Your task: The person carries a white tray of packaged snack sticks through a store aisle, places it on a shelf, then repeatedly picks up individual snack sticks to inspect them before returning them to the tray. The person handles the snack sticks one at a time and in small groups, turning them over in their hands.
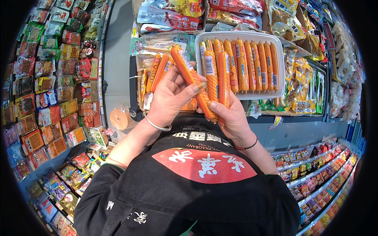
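My left hand (168, 98) is closed around an orange wrapped sausage (183, 65), which slants from upper left to lower right with its thumb across it. My right hand (233, 118) grips the upright wrapped sausage (224, 76), and its thumb lies near the lower end of the slanted one. Between the two stands another wrapped sausage (210, 70); whether a hand holds it I cannot tell. Just beyond my hands, a clear plastic tub (280, 65) holds a row of the same sausages (252, 65). More orange sausages (155, 74) lie in a box left of the tub.
Red and silver packs (167, 18) fill boxes behind the tub. Yellow snack packs (301, 84) lie to its right. Shelves of packaged snacks (43, 90) stand at left, others (311, 181) at lower right. A round tan item (120, 118) sits beside my left forearm.
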Available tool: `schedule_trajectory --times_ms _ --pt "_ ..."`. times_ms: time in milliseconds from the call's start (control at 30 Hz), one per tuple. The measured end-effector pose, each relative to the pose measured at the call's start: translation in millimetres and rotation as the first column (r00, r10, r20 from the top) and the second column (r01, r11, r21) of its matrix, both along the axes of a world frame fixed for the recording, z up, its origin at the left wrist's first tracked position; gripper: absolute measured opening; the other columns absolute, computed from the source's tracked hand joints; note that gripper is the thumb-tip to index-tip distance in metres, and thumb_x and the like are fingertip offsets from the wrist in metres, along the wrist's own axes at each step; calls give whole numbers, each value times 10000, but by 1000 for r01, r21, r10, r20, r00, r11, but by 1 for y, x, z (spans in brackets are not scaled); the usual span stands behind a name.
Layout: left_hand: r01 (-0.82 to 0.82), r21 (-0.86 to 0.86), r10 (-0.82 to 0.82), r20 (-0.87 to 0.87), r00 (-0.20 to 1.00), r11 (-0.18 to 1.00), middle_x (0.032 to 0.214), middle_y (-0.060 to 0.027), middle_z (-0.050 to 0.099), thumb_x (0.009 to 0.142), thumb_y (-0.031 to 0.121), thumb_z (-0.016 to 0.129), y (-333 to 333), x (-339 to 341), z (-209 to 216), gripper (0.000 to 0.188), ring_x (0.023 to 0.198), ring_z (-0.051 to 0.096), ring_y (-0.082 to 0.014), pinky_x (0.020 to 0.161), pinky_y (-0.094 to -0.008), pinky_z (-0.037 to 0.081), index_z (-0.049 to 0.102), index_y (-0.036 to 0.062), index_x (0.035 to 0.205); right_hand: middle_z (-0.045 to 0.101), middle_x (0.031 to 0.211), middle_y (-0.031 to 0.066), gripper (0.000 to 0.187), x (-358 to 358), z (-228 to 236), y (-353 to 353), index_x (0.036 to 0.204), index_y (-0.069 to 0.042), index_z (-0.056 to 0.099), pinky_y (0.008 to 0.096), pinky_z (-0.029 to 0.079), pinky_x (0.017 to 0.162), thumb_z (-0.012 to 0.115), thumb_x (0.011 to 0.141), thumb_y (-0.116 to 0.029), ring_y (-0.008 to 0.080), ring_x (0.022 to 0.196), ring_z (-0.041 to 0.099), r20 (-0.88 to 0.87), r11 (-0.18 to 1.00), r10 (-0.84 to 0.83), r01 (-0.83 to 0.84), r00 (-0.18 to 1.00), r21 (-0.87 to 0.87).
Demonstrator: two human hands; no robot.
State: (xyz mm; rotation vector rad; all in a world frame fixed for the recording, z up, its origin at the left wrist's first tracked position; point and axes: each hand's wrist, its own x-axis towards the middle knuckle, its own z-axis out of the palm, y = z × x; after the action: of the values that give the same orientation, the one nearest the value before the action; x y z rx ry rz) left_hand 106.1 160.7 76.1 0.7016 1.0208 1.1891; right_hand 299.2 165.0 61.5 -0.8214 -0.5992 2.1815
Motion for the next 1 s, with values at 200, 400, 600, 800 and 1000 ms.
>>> schedule_trajectory --times_ms 200,400,600,800,1000 --pt "-1 9 1 -8 1000 1000 1186 -131 654 938 73 699 0 0 1 632 1097 661 -218 958 -353 551 368 -5 1470 629 1251 128 554 -1 -1 -1 1429 -1 408 259 573 713 668 947 -84 190 961 703 8 1000 2 -2 1000 9" --pt "-2 6 3 -23 1000 1000 1183 -132 655 936 74 701 -1 0 0 626 1102 660 -219 976 -354 544 374 -10 1463 634 1237 130 550 -4 2 -1 1429 3 406 309 590 828 660 946 -69 200 989 696 -3 999 -30 30 1000 11" --pt "-1 8 1 -20 1000 1000 1182 -129 657 934 74 704 -1 0 1 630 1106 659 -219 984 -355 541 373 -12 1463 643 1212 129 540 -1 0 -1 1419 2 413 309 592 823 662 944 -63 201 987 697 -5 1000 -5 5 1000 6" --pt "-1 5 1 -18 1000 1000 1180 -125 657 934 68 702 -2 0 2 623 1114 657 -218 985 -358 541 375 -10 1458 624 1248 132 538 -1 2 -2 1420 -1 410 323 591 859 658 946 -57 204 1046 680 -13 1000 -2 2 1000 -2" --pt "0 2 0 -1 1000 1000 1197 -123 648 926 54 709 -2 -1 1 631 1129 650 -217 975 -356 544 372 -11 1455 607 1284 130 532 -2 1 -4 1430 4 408 348 572 929 641 956 -48 206 1151 634 17 999 -37 37 999 22"
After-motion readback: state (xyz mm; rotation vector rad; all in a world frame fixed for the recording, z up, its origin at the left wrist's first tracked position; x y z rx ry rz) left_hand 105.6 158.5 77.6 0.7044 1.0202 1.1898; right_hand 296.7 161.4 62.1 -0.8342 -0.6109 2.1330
